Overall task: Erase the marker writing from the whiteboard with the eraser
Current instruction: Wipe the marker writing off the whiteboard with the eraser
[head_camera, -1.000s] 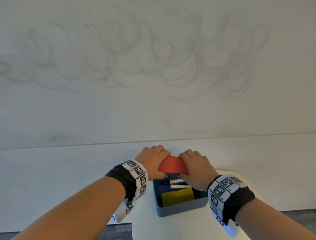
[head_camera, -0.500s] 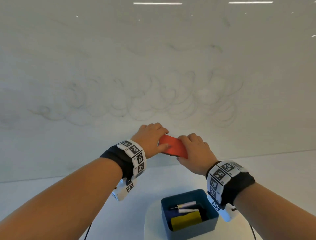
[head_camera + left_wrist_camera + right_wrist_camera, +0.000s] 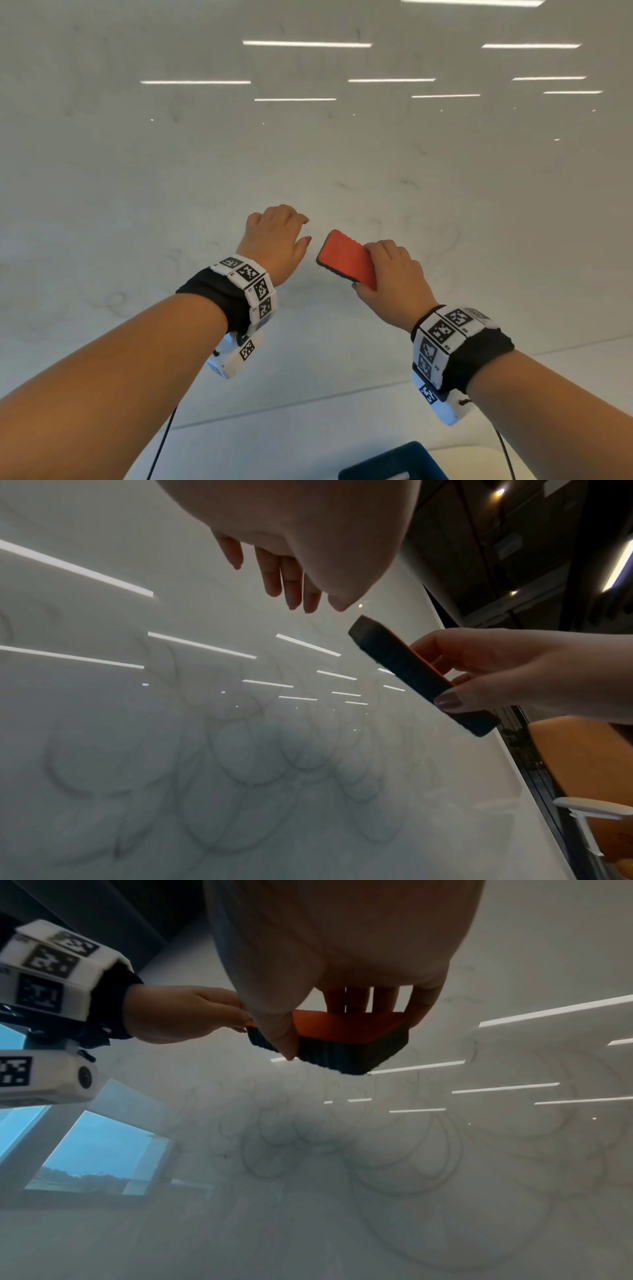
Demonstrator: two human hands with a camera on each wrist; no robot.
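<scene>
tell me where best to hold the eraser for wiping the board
Probably across the two long edges of the eraser, from its red back, as the right hand does. That leaves the dark felt face free toward the whiteboard.

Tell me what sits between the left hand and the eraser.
Nothing. In the head view a bare gap of whiteboard separates the left hand from the red eraser, which the right hand grips alone.

Between the bare left hand (image 3: pixel 274 240) and the flat red eraser with a dark felt underside (image 3: pixel 346 259), gripped by the right hand (image 3: pixel 394 284), a narrow gap stays open. The glossy white whiteboard (image 3: pixel 137 164) faces both hands; a dark blue bin (image 3: pixel 394 462) sits at its lower edge.
</scene>
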